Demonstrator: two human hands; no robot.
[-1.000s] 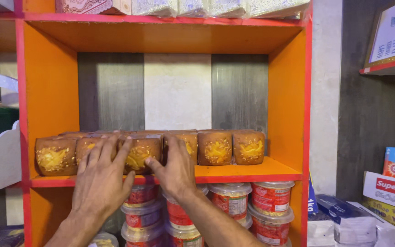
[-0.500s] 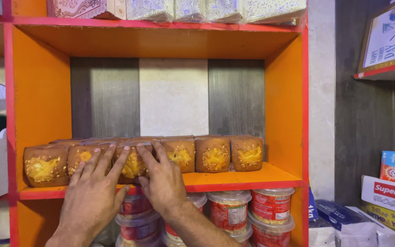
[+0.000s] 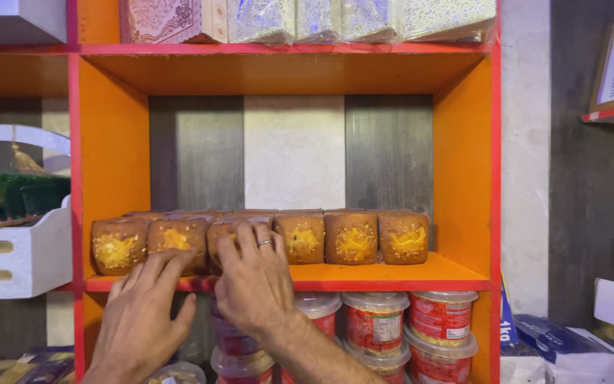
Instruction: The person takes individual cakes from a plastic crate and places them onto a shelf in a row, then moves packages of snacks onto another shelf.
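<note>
Hidden: my right hand (image 3: 254, 284) covers most of the third brown square cake block with a yellow centre (image 3: 223, 238); I see only its top edge and left corner. Both forearms are cut off by the bottom edge of the frame.
Hard to make out: whether the blocks are wrapped; I note a slight sheen, nothing surer.
Cake row: six blocks side by side, touching, lower centre of frame, on the orange painted shelf board with a red front edge (image 3: 392, 274).
Textures: crumbly brown faces, yellow patches; the shelf paint is smooth and matte.
Left hand (image 3: 143, 313): fingers spread and flat, tips touching the lower face of the second brown cake block (image 3: 177, 238) and the red edge. Clasps nothing.
Right hand: fingers slightly curled and splayed over the front of the third block, silver ring (image 3: 265, 243) on one finger. Pressing rather than clasping; I cannot tell if the thumb hooks under.
Below: round clear plastic tubs with red labels (image 3: 374, 323), stacked, partly hidden by my wrist.
Left edge: white slatted wooden crate (image 3: 15, 256), cut off.
</note>
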